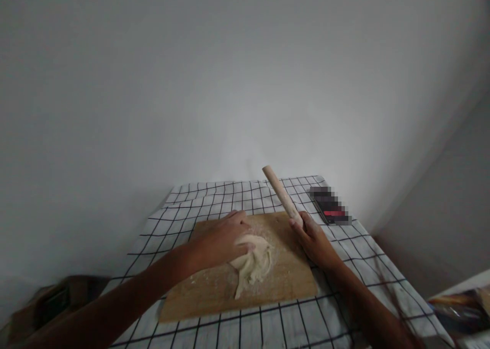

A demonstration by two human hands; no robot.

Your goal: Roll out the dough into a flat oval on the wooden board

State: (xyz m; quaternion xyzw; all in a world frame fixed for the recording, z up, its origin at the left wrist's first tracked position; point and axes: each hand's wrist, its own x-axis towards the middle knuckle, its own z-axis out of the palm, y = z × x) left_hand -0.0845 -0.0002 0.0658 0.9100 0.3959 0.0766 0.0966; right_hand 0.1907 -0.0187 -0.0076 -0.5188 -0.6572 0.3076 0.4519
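A wooden rolling pin is gripped near its lower end by my right hand, its far end tilted up and to the left above the board. My left hand reaches over the upper left part of a pale, uneven piece of dough. The thumb lies on the dough, apart from the other fingers, whose tips are partly hidden. The dough is folded and ragged, with a narrow tail trailing toward me. Beneath it is a wooden board with flour scattered on it.
A white tablecloth with dark grid lines covers the table. A dark phone-like object, partly pixelated, lies at the back right. Behind the table rises a plain wall. Boxes stand low at left; blurred items are at lower right.
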